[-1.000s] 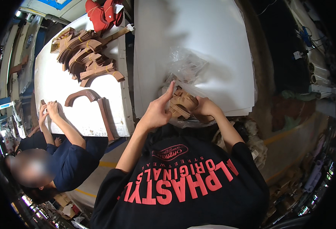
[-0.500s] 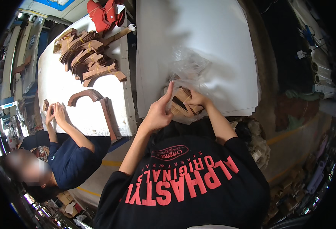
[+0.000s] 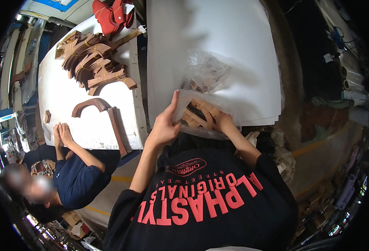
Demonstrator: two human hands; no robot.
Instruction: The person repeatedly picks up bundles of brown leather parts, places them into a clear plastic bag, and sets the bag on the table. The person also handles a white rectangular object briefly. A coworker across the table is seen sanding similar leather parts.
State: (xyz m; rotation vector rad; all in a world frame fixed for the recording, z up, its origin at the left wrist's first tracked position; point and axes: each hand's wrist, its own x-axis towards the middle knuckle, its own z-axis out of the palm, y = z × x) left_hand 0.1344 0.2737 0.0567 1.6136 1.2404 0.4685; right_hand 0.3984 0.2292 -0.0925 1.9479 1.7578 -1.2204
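Observation:
A clear plastic bag lies at the near edge of the white sheets, its mouth spread toward me. Inside it are light brown curved strips in bundles, with a dark gap between them. My left hand holds the bag's left rim, index finger stretched along it and thumb bent inward. My right hand reaches into the bag's right side and grips the strips at their right end; its fingertips are partly hidden. Just beyond sits a second crumpled clear bag with brown pieces inside.
At left, a white table bears banded stacks of brown curved pieces, loose curved strips and red pieces. A co-worker's hands rest at its near edge. Crumpled plastic lies right of my arm.
The bag's mouth has widened, showing more of the strips. My left hand has shifted left and my right hand slightly right and lower. The co-worker's hands have moved nearer the table edge.

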